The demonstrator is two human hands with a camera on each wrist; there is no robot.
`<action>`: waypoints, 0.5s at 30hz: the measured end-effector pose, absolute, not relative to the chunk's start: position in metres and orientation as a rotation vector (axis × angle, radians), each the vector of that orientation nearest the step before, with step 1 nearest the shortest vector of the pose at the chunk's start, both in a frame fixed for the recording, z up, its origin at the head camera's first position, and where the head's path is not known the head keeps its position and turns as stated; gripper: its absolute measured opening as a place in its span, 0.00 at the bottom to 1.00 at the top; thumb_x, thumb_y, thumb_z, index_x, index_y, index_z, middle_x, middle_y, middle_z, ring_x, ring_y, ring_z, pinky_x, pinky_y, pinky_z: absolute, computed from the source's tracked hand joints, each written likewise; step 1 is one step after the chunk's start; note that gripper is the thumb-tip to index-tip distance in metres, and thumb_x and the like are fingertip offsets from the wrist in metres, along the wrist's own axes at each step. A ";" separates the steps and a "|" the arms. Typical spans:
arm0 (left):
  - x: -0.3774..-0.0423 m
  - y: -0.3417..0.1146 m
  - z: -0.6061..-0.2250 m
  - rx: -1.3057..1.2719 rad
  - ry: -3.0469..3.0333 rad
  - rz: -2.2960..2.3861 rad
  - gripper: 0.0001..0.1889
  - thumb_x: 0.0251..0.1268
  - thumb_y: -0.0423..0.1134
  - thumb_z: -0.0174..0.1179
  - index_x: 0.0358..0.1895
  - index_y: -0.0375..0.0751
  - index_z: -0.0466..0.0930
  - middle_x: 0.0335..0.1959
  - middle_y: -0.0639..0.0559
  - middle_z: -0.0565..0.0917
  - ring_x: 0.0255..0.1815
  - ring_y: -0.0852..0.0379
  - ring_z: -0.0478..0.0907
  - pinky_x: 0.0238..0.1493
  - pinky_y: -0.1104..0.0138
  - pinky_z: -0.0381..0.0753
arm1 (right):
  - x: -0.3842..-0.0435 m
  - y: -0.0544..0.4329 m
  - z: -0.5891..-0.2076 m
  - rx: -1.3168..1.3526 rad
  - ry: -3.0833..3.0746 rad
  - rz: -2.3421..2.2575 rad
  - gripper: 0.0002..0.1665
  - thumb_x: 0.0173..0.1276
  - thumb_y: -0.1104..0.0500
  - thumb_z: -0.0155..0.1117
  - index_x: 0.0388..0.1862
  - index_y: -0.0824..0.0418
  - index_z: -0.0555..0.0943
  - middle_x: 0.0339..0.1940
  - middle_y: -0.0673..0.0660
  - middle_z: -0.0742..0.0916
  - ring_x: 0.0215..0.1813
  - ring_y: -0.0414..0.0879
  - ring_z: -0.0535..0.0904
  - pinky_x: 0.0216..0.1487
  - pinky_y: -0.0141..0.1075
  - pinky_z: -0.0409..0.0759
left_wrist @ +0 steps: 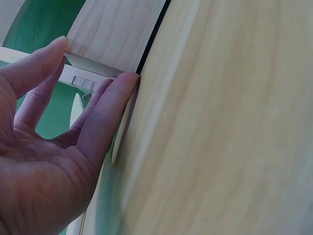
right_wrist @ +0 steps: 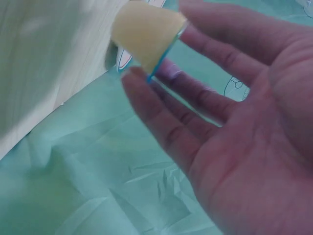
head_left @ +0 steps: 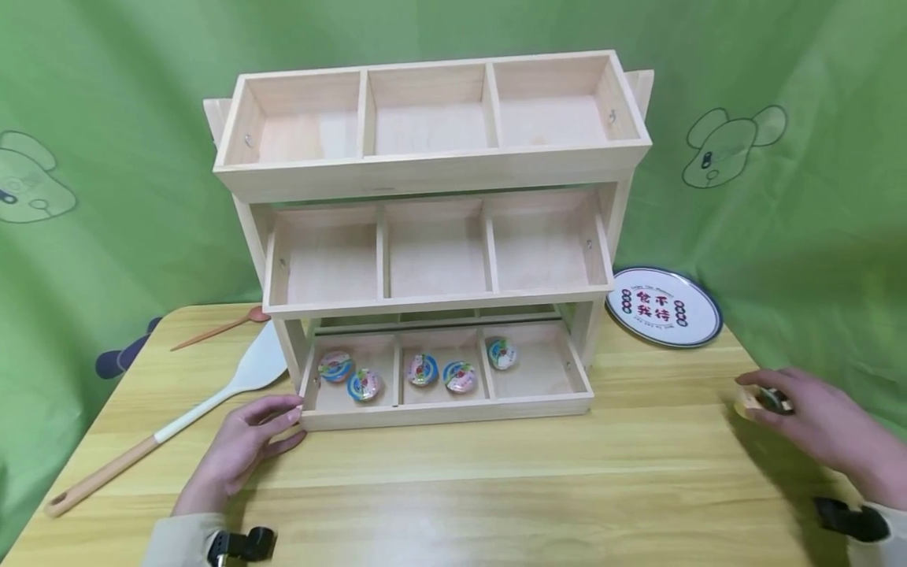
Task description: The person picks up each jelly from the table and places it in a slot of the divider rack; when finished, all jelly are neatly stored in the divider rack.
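A three-tier wooden rack (head_left: 432,179) stands on the table. Its bottom tray (head_left: 453,413) has three compartments with small jelly cups under printed lids: two in the left (head_left: 364,385), two in the middle (head_left: 460,377), one in the right (head_left: 502,354). My left hand (head_left: 244,441) holds the front left corner of that tray; in the left wrist view, its fingertips (left_wrist: 128,81) touch the wood's edge. Right of the rack, my right hand (head_left: 815,417) pinches a yellow jelly cup (right_wrist: 144,34) with a blue rim between thumb and fingers, off the tabletop.
A white plate (head_left: 662,307) with a blue rim and red characters lies right of the rack. On the left are a white spatula (head_left: 205,405) with a wooden handle and a brown wooden spoon (head_left: 223,327). Green cloth (head_left: 779,220) hangs behind the table.
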State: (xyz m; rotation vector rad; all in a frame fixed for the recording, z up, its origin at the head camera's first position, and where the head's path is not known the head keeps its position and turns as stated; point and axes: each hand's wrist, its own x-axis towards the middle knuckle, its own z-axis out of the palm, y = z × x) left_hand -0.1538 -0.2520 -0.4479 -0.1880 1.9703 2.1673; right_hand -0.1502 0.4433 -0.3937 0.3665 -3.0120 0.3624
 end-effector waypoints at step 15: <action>-0.153 -0.253 -0.447 -0.184 1.949 2.185 0.16 0.67 0.29 0.62 0.56 0.29 0.79 0.59 0.37 0.70 0.52 0.53 0.79 0.58 0.53 0.81 | -0.148 0.414 -0.388 0.481 -2.960 0.393 0.25 0.56 0.63 0.76 0.52 0.65 0.81 0.46 0.70 0.81 0.43 0.67 0.78 0.38 0.60 0.80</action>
